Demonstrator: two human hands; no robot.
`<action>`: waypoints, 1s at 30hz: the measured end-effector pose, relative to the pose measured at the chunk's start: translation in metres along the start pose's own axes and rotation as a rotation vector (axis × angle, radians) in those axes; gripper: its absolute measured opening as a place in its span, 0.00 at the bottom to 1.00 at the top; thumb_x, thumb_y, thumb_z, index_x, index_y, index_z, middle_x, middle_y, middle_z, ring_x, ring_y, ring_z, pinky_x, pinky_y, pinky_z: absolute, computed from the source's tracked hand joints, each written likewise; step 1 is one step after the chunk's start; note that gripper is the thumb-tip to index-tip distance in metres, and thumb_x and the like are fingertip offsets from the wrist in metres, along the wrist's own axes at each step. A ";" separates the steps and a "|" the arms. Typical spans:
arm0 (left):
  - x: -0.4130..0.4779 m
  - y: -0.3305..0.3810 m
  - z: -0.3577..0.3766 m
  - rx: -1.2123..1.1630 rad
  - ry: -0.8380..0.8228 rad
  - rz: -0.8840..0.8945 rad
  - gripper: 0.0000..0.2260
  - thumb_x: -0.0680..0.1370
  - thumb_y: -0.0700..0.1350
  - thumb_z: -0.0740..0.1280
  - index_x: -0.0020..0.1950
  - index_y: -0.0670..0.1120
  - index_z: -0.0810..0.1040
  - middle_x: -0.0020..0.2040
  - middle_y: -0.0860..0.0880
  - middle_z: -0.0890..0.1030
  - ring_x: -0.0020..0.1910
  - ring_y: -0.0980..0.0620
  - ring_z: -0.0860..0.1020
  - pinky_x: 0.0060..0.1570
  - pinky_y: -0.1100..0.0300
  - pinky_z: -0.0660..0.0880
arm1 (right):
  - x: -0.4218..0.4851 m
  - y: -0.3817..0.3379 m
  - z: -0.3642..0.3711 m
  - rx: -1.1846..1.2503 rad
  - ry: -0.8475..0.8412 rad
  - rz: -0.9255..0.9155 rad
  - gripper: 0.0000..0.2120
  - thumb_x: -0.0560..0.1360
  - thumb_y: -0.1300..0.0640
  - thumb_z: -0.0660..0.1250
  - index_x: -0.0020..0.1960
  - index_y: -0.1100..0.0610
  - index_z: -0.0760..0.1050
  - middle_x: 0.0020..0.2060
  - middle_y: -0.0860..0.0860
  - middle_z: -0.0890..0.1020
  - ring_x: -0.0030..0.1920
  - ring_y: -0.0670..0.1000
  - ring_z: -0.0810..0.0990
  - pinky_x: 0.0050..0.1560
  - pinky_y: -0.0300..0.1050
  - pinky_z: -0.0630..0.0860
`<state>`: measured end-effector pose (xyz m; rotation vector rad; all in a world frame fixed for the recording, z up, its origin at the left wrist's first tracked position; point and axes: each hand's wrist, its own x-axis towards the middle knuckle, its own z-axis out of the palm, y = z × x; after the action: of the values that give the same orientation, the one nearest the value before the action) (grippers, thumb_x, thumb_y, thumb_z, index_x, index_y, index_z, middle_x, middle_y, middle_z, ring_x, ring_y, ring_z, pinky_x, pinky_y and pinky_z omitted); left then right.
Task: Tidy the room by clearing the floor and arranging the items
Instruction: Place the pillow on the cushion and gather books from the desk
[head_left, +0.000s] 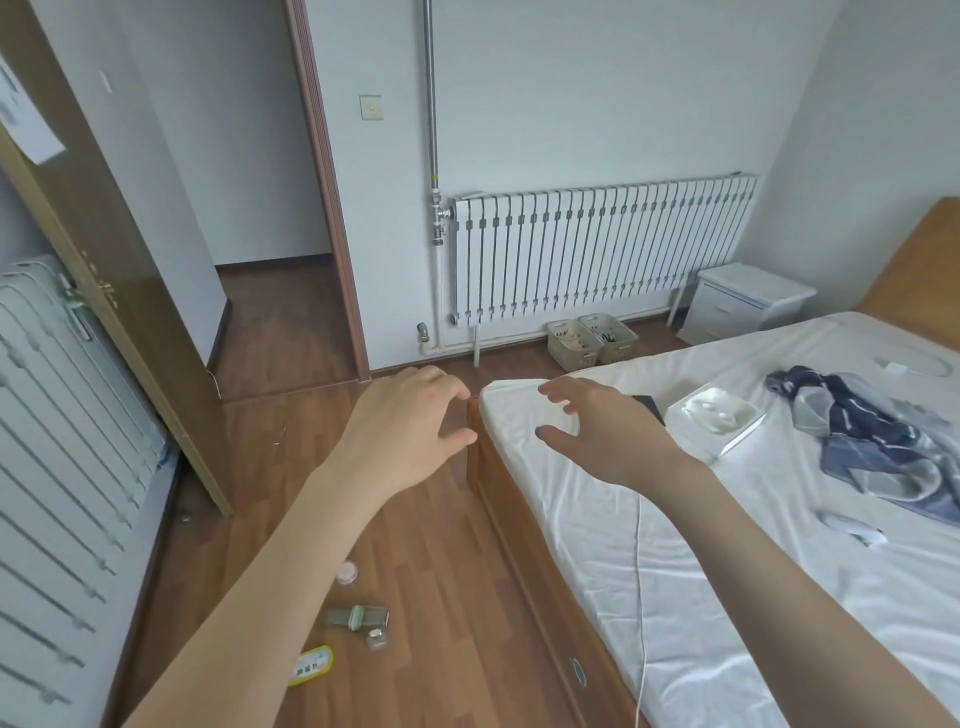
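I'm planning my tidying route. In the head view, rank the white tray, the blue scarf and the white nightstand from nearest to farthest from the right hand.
1. White tray, on the bed, just right of the right hand.
2. Blue scarf, farther right on the bed.
3. White nightstand, on the floor beyond the bed, beside the headboard.

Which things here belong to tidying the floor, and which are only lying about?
Job: pink pot, greenish bottle, small clear jar, yellow packet, all on the floor; probably the two baskets for them.
Lying about: scarf, white tray, cable on the bed; nightstand.
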<state>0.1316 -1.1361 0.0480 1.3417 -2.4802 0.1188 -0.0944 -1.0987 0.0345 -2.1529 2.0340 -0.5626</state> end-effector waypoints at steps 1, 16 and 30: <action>-0.001 0.001 0.000 0.001 0.000 -0.001 0.19 0.75 0.60 0.64 0.64 0.55 0.73 0.63 0.57 0.74 0.59 0.54 0.74 0.54 0.56 0.72 | -0.002 0.000 0.000 0.001 -0.002 0.000 0.22 0.76 0.46 0.66 0.69 0.48 0.69 0.62 0.43 0.77 0.60 0.46 0.76 0.58 0.46 0.75; -0.014 0.016 -0.009 0.005 0.040 -0.038 0.19 0.75 0.59 0.66 0.63 0.54 0.74 0.62 0.56 0.76 0.59 0.54 0.74 0.54 0.56 0.72 | -0.012 0.001 -0.012 -0.015 0.017 -0.060 0.21 0.76 0.46 0.66 0.68 0.46 0.69 0.61 0.42 0.77 0.59 0.46 0.77 0.49 0.41 0.71; -0.079 0.013 -0.044 0.101 0.048 -0.249 0.19 0.76 0.59 0.65 0.64 0.54 0.73 0.63 0.55 0.75 0.59 0.54 0.74 0.55 0.57 0.71 | -0.012 -0.049 -0.001 0.044 -0.059 -0.305 0.22 0.75 0.46 0.66 0.68 0.48 0.70 0.63 0.45 0.77 0.60 0.49 0.77 0.59 0.47 0.74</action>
<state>0.1719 -1.0559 0.0658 1.6567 -2.2721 0.2186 -0.0497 -1.0825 0.0502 -2.4390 1.6579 -0.5640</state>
